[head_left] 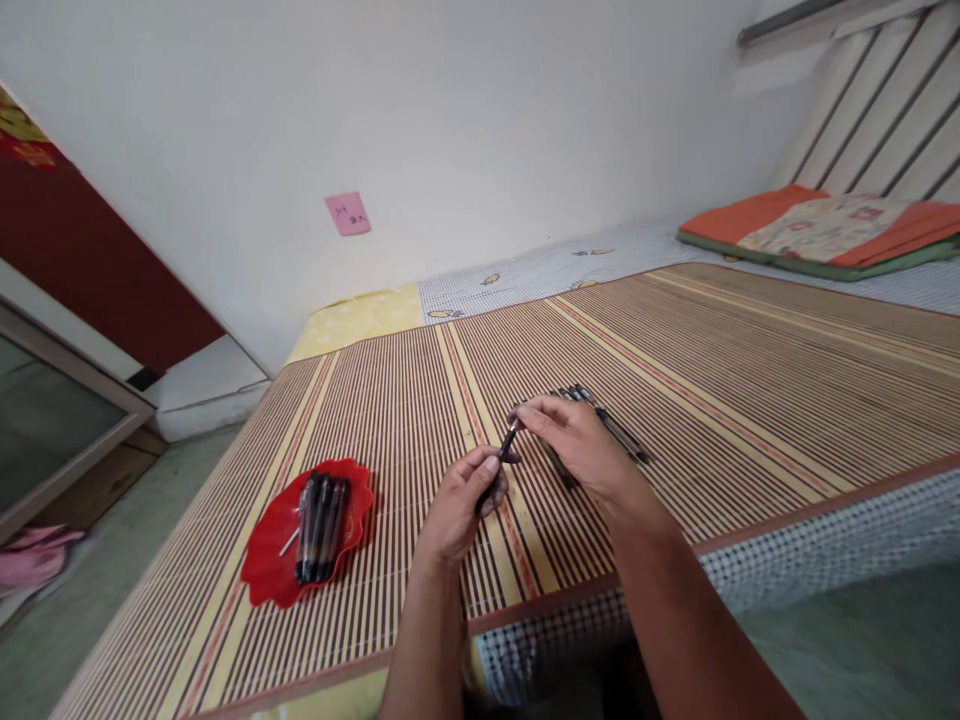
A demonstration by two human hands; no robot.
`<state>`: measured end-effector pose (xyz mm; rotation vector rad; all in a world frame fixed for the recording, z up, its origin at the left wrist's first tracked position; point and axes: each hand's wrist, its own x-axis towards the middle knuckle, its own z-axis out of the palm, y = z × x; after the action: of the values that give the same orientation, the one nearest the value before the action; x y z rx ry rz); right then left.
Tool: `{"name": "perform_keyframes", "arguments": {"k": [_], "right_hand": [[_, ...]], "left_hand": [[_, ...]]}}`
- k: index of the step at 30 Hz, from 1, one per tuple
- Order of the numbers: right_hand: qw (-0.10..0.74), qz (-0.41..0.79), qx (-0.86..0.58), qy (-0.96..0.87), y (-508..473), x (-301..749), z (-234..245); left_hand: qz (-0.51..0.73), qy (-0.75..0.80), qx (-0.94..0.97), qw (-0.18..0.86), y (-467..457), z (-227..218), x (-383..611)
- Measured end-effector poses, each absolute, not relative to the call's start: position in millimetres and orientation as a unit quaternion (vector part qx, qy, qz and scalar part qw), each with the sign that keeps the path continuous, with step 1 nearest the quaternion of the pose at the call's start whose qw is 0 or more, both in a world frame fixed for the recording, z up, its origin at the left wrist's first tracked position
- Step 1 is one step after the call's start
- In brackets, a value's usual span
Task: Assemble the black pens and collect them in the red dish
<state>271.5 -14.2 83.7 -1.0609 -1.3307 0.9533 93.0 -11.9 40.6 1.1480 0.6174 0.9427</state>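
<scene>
A slim black pen (pixel 507 444) slants between my two hands above the striped mat. My left hand (pixel 461 500) is closed around its lower part, thumb on top. The fingertips of my right hand (pixel 576 440) pinch at the pen's upper end; whether they hold a small part there is too fine to make out. Behind and beneath my right hand, several black pens (pixel 621 434) lie on the mat, partly hidden by it. To the left, a red scalloped plate (pixel 271 530) carries several dark pens (pixel 322 525) side by side and a thin white stick.
The striped bamboo mat (pixel 390 420) covers a bed, with checked cloth (pixel 840 545) along its front edge. Folded orange and green bedding (pixel 825 230) lies at the back right by a slatted headboard. A pink note (pixel 348 214) sticks to the white wall.
</scene>
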Motion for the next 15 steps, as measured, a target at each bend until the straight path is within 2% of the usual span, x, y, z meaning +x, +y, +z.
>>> {"name": "perform_keyframes", "arguments": {"k": [15], "right_hand": [[0.544, 0.434, -0.452, -0.559, -14.4, 270.5, 83.9]], "left_hand": [[0.418, 0.285, 0.523, 0.686, -12.6, 41.5, 92.7]]}}
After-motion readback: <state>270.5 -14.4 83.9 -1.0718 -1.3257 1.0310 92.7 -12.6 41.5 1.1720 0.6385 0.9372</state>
